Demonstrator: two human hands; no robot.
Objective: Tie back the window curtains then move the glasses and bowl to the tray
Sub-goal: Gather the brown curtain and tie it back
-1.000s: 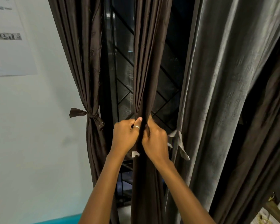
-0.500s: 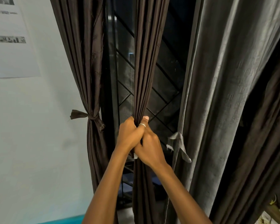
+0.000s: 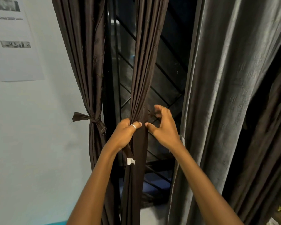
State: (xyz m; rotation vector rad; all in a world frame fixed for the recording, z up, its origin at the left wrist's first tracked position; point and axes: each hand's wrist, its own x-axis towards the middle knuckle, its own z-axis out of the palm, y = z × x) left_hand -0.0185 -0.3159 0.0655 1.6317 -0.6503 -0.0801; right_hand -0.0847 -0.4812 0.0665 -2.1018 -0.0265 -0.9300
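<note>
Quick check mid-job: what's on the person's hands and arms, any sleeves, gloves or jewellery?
Both forearms are bare, no sleeves in view. The left hand wears a plain silver ring; the right hand wears nothing. No gloves or watch.

Below the window grille shows a pale sill (curtains hide most of it).

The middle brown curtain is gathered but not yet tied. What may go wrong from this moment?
1. Only the left hand grips the gathered middle curtain; the right hand is open beside it, so the folds may slip loose before a knot is made.
2. The tie end with the white tag hangs free under the left hand and may slide out of the wrap.
</note>
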